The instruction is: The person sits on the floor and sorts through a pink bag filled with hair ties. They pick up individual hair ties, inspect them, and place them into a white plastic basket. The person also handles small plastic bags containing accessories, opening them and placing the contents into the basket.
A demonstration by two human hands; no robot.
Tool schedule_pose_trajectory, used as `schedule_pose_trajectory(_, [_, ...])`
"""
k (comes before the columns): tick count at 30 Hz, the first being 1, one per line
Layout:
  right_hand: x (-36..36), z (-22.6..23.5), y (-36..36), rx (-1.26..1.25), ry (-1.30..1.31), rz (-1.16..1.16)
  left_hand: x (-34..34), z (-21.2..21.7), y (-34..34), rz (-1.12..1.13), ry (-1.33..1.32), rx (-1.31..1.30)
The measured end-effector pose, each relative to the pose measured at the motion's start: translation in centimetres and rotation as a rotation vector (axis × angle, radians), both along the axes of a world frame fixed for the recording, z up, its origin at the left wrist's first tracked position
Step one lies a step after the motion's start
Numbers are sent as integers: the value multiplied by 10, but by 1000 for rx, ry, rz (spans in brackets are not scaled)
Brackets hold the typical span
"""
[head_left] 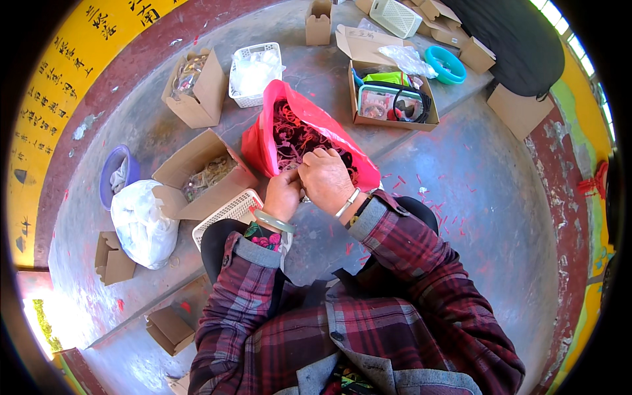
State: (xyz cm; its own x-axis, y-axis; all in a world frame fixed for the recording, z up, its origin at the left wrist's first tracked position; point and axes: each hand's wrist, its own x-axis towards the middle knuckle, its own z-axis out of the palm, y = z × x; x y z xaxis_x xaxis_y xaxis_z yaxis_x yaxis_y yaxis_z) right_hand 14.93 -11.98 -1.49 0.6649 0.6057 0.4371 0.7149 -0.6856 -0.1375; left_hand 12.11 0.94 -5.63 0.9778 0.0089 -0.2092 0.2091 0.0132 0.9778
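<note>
My left hand [283, 196] and my right hand [326, 178] meet at the near side of a red bag [361, 172]. The fingers of both are closed and pressed together. Whatever is pinched between them is too small and too covered to name. Inside the wide-mouthed bag lies a heap of thin looped strands [296, 131], dark red, pink and black. The right hand partly covers this heap. A pale bangle [273, 222] circles my left wrist, and a light bracelet [347, 203] is on the right one.
Left of the bag stand a cardboard box [197, 153] of bundled small items, a cream basket [227, 214] and a stuffed white plastic bag [148, 224]. Beyond are a white basket [255, 99], an open carton [395, 125] and a turquoise basin [446, 64]. Red scraps [441, 217] litter the floor at right.
</note>
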Motion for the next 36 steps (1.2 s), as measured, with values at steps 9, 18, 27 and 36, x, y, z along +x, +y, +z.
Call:
schedule_pose_trajectory(9, [-1,2,1,2,-27,-1,1,-5,1,-1,-70,50])
schedule_pose_trajectory(18, [3,6,-1,123,-67,10,2,-2,-1,65,-58,-97])
schedule_pose_trajectory(27, [6,7,-3,272,25,22,-2,21,-2,99,-83,-43])
schedule_pose_trajectory(36, [5,10,-5,333,135,-33,-1,17,-2,139,-189,169])
